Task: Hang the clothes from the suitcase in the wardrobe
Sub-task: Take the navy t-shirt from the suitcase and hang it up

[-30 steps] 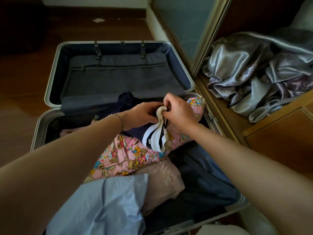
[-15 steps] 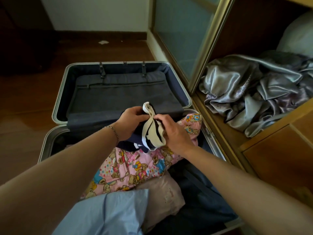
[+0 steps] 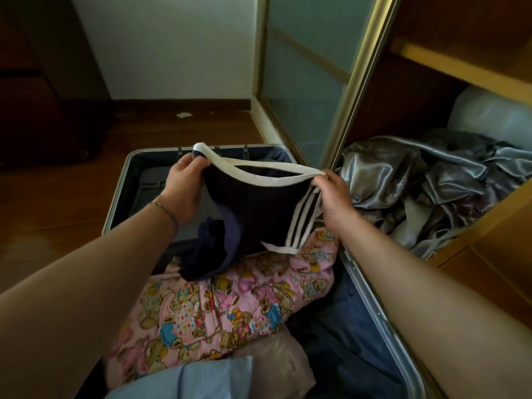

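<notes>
Nearest the camera, at the bottom edge, lies a light blue shirt [image 3: 195,381], with a pale pink folded cloth [image 3: 276,358] beside it on the right. Just beyond them a pink garment printed with teddy bears [image 3: 230,300] spreads across the near half of the open suitcase [image 3: 383,326], which rests on the wooden floor [image 3: 57,197]. Dark blue fabric [image 3: 339,341] fills the right part of that half.

Above the bear print, both forearms reach forward. The left hand [image 3: 181,191], with a thin bracelet [image 3: 164,207] at the wrist, pinches the white-trimmed edge of a navy garment [image 3: 259,208] between thumb and curled fingers. The right hand [image 3: 334,197] pinches the same white trim at the other end, next to three white stripes. The garment is stretched between the two hands and held up over the suitcase, its lower folds hanging down to touch the bear-print garment.

Farther back is the suitcase lid [image 3: 138,180], lying open with its grey lining. To the right stands the wardrobe [image 3: 431,90], its sliding door [image 3: 305,90] pushed aside, and a heap of crumpled grey satin cloth [image 3: 417,185] sits on its lower shelf. A white wall [image 3: 172,47] closes the far end.
</notes>
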A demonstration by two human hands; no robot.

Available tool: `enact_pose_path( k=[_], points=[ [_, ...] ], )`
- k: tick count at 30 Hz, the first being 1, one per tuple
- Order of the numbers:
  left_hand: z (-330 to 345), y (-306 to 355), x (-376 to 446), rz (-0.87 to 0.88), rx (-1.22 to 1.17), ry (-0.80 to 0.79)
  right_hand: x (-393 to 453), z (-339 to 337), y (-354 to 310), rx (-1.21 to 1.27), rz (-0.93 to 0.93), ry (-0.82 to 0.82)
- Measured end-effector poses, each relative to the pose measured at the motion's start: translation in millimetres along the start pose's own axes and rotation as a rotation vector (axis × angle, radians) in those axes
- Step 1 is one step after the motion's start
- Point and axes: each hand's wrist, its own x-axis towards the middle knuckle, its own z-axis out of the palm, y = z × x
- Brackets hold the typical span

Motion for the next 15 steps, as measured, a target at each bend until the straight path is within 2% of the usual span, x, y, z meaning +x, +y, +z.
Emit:
enact_pose_path(
  k=[4,6,9,11,13,15],
  points=[
    [-7.4,19.5,-2.1,0.090,0.030,0.004,7.0,-4.1,-16.2,-0.254,-0.084,-0.015],
    [-7.3,34.7,-3.4,0.163,0.055,0.033,14.1,-5.1,-35.3,-0.266,-0.175,0.020],
    [1.0,71.2,-5.6,0.266,-0.013,0.031,22.3,-0.6,-81.5,-0.133,-0.285,0.069],
    [10.1,97.8,-8.5,0.309,-0.093,-0.028,23.6,3.9,-114.1,0.040,-0.318,0.075],
    [17.9,118.6,-9.1,0.337,-0.137,-0.113,24.1,9.1,-138.4,0.283,-0.270,0.019],
    [14.3,121.8,-5.0,0.365,-0.028,-0.135,26.2,13.4,-139.6,0.376,-0.189,-0.039]
  ],
)
